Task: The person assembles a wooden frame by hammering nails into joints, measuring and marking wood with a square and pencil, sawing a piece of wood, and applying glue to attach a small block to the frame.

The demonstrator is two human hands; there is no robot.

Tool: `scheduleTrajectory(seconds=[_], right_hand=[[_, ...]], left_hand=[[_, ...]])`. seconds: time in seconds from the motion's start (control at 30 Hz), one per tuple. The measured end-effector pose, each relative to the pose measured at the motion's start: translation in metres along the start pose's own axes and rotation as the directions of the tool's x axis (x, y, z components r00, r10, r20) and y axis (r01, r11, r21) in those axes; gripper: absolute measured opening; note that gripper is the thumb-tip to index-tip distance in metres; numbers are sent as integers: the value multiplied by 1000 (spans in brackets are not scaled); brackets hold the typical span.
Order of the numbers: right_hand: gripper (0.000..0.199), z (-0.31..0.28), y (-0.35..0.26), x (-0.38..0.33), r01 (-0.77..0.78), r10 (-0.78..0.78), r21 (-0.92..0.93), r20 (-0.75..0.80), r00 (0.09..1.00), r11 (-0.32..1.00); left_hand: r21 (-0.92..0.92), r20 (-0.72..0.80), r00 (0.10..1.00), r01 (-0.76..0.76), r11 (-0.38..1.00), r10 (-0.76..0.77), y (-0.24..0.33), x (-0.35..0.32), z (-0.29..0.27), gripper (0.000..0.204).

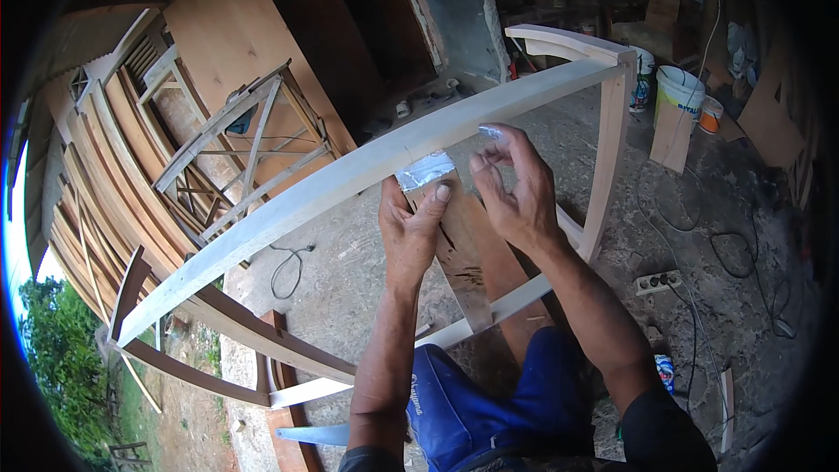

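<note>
A small silvery-white piece that looks like crumpled foil (pixel 426 171) is pinched in my left hand (pixel 409 232), the thumb lying over its lower edge. Close to its right, my right hand (pixel 517 192) is raised with fingers loosely bent and apart. Something whitish shows at the index fingertip; I cannot tell whether it is a smear or a small piece. Both hands are just below the long pale top rail of a wooden frame (pixel 350 182). Beneath them runs a wooden board (pixel 461 273) with dark cracks in its surface, reaching down to a lower rail.
Long timber (pixel 118 166) and a trestle-like wooden frame (pixel 253 135) stand at left. A white bucket (pixel 680 87) and an orange-and-white tub (pixel 710 114) are at far right. A power strip (pixel 657 282) and loose cables lie on the concrete floor (pixel 629 332).
</note>
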State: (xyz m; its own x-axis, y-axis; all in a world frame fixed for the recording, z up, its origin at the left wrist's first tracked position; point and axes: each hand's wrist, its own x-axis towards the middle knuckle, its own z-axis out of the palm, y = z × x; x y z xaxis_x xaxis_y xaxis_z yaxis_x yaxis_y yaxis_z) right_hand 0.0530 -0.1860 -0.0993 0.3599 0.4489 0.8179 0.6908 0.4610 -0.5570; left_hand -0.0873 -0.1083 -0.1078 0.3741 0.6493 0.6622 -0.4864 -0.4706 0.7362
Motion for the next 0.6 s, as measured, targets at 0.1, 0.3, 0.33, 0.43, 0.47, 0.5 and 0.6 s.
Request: scheduleTrajectory(seconds=[0.1, 0.3, 0.33, 0.43, 0.47, 0.5, 0.6], right_hand=[[53, 41, -11, -6, -452, 466, 638, 161, 870, 623], [49, 57, 5, 5, -426, 339, 814, 302, 891, 394], [50, 59, 6, 5, -398, 311, 817, 283, 907, 416], [52, 62, 5, 4, -341, 254, 831, 249, 935, 440], [53, 61, 6, 5, -342, 248, 834, 254, 935, 433], [54, 61, 6, 5, -342, 241, 838, 260, 935, 425], [57, 61, 9, 4, -360, 267, 835, 267, 926, 417]], left_hand=[[-24, 1, 1000, 21, 999, -21, -3, -1, -5, 57], [-83, -2, 999, 47, 995, -47, -7, -5, -11, 56], [-164, -13, 999, 46, 985, -49, -6, -5, -12, 58], [-290, -44, 993, 94, 952, -111, -8, -2, -21, 60], [-319, -54, 989, 114, 941, -138, -8, 1, -21, 61], [-318, -92, 989, 85, 944, -120, -4, 0, -14, 54], [-362, -150, 981, 60, 930, -122, -7, -1, -8, 44]])
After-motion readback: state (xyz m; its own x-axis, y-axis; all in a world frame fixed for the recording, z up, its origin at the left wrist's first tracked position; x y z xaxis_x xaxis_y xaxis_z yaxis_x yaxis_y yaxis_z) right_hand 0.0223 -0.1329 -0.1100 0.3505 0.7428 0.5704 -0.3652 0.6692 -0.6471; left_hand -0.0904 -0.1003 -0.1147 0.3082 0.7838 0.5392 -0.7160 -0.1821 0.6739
